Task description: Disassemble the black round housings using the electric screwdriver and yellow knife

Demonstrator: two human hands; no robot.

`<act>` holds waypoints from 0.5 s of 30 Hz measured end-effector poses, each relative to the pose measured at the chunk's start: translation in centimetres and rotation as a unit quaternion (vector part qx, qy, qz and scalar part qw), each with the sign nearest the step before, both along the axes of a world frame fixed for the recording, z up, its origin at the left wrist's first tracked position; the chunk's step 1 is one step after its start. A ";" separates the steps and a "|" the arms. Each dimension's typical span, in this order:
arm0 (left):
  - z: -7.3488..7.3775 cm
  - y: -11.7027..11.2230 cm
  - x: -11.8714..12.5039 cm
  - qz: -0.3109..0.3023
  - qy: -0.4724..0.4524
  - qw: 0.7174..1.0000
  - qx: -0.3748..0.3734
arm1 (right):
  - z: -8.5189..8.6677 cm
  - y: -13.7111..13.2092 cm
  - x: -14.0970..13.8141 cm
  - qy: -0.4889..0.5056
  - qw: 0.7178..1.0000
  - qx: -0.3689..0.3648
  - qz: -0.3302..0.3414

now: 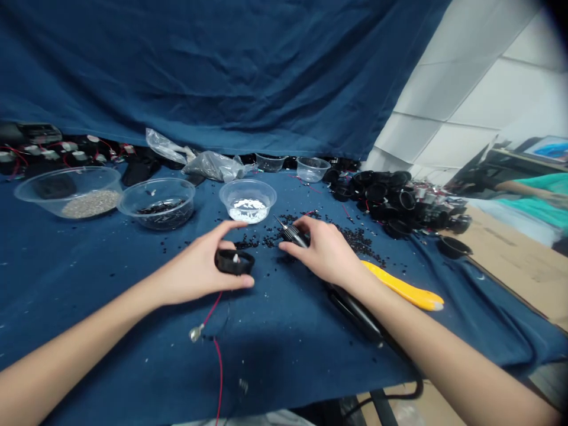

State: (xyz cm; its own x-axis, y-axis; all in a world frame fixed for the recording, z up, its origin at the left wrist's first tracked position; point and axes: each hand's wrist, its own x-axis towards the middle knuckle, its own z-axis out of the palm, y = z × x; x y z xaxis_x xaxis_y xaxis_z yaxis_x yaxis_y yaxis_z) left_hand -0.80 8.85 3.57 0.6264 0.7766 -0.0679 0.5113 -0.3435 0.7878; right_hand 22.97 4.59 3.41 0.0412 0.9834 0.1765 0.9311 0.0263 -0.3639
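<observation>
Both hands | left (197, 266) clamps black ring (234, 261) | right (323, 251) clamps screwdriver (295, 235) | table edge (386, 376) well apart

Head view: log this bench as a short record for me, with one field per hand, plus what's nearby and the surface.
left hand: holds a black plastic ring
right hand: holds a black screwdriver
nearby: small black pieces, red wire, yellow tool, bowl of white pieces
surface: blue cloth
</observation>
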 end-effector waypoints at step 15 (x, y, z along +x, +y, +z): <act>-0.5 7.3 2.4 0.031 -0.042 0.998 0.041 | -0.4 3.4 -1.1 -0.002 1.000 0.014 0.015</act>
